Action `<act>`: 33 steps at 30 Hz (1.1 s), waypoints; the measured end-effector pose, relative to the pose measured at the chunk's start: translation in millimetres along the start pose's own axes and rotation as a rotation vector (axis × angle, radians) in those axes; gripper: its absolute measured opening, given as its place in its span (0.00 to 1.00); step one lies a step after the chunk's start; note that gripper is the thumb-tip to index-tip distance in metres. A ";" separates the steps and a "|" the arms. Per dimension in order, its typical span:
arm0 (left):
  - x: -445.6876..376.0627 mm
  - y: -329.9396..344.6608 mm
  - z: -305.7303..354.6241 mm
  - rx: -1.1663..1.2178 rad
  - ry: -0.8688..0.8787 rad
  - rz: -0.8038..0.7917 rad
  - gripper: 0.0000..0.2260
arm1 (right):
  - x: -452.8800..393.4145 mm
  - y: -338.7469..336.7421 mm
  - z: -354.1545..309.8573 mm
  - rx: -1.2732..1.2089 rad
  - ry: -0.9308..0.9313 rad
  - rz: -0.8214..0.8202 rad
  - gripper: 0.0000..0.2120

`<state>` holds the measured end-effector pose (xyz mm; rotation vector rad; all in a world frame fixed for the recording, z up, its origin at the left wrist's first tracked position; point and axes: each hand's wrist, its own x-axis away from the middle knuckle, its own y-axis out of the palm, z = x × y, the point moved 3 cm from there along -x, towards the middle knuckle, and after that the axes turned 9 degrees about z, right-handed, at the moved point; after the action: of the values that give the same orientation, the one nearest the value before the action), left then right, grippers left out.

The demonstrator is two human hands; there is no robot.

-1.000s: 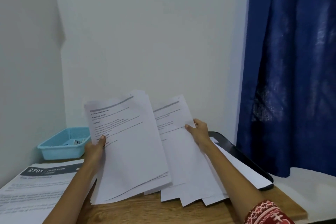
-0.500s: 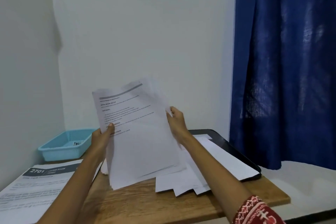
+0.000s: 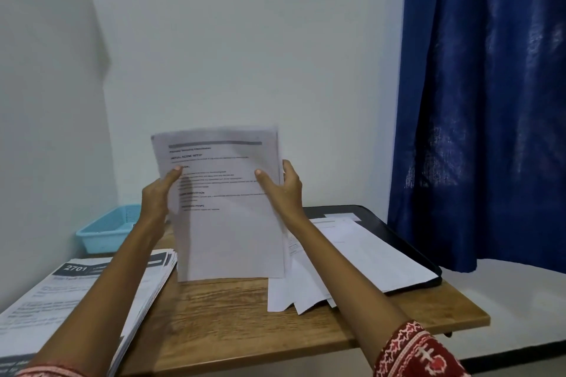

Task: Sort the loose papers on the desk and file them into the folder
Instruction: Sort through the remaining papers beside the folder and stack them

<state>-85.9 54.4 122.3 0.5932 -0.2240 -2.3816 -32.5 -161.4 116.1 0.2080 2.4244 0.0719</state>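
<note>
I hold a stack of printed white papers (image 3: 228,232) upright, its lower edge resting on the wooden desk (image 3: 232,318). My left hand (image 3: 157,196) grips the stack's left edge and my right hand (image 3: 283,190) grips its right edge. Loose white sheets (image 3: 294,294) lie fanned on the desk under my right forearm. The black folder (image 3: 407,254) lies open at the right with white sheets on it.
A pile of printed sheets headed "2701" (image 3: 76,294) covers the desk's left side. A light blue plastic basket (image 3: 107,229) sits at the back left by the wall. A dark blue curtain (image 3: 484,101) hangs at the right, over a white surface (image 3: 520,300).
The two fanned handfuls of paper have come together into one squared stack, now upright on the desk. My hands moved inward to its edges. Some sheets stayed lying on the desk.
</note>
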 end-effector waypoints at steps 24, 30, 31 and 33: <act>3.8 8.0 -24.4 -0.285 0.141 -0.113 0.13 | -18.0 -151.2 98.9 1.215 0.695 -0.179 0.43; -1.5 2.6 -17.6 -0.200 0.109 -0.030 0.17 | -24.9 -160.2 99.4 1.097 0.652 0.030 0.27; -1.7 1.8 -16.7 -0.210 0.110 -0.018 0.18 | -25.9 -160.4 99.2 1.076 0.635 0.066 0.23; -2.2 0.8 -11.4 -0.226 0.119 0.011 0.20 | -30.3 -161.2 97.9 0.997 0.580 0.140 0.10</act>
<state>-78.6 55.2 113.3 0.6204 0.0931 -2.3101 32.9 -325.7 44.1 0.8968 2.7868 -1.1731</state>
